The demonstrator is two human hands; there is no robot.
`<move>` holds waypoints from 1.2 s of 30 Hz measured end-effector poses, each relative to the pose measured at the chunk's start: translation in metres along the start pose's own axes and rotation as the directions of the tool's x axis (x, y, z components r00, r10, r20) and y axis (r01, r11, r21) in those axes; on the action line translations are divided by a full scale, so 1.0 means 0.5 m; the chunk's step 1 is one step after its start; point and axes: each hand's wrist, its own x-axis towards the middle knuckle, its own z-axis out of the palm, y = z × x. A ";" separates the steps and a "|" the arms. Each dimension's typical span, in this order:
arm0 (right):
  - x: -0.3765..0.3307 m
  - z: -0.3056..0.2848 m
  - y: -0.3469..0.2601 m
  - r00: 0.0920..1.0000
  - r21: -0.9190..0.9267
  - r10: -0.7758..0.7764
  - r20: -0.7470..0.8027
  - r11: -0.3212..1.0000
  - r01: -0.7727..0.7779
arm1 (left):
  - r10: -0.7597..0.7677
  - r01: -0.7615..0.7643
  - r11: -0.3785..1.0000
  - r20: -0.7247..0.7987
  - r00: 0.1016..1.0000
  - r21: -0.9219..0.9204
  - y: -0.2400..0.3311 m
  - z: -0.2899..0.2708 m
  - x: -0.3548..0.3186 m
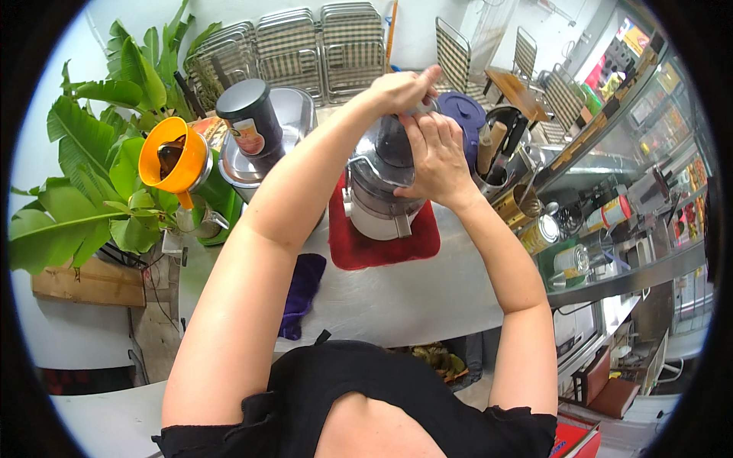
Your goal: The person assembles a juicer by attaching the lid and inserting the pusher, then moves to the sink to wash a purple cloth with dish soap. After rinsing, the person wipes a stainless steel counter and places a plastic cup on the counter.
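Far left of the juicer [385,191] stood a leafy plant [84,191], its broad leaves spreading over a wooden board [88,282]. Nearer the juicer, an orange funnel [174,160] sat tilted over a green container [221,198], and just beside that a dark canister [252,118] with a grey lid stood upright before a steel pot [286,114]. Below and left of the juicer a purple cloth [301,294] lay crumpled on the steel counter [412,298]. The juicer itself stood on a red mat [382,244] in the middle of the counter, pale at the base with a clear, dark-tinted top. The left hand [401,88] was above the juicer's top, fingers curled closed around something at its feed opening; what it gripped could not be made out. The right hand [435,156] lay flat against the juicer's lid from the right, fingers spread and pressing on it rather than closed round anything. Just behind the juicer to the right sat a purple lid [466,111], and beside it a holder [496,149] with utensils. Further right of the juicer, tins [569,259] and jars crowded a glass-fronted shelf [634,275]. Behind the juicer, folding chairs [321,46] were stacked along the wall.
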 end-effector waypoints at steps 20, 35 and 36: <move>0.012 0.008 -0.005 1.000 0.097 -0.005 -0.024 0.995 0.007 | 0.358 -0.496 0.867 -0.638 0.681 -0.043 -0.087 0.022 -0.100; 0.004 0.053 -0.065 0.979 0.028 0.095 -0.182 0.995 -0.092 | -0.612 0.819 0.572 -0.685 0.395 -0.039 -0.496 0.233 -0.742; 0.005 0.055 -0.068 0.977 0.053 0.108 -0.184 0.994 -0.100 | -0.750 0.838 0.527 -0.541 0.381 -0.140 -0.512 0.214 -0.731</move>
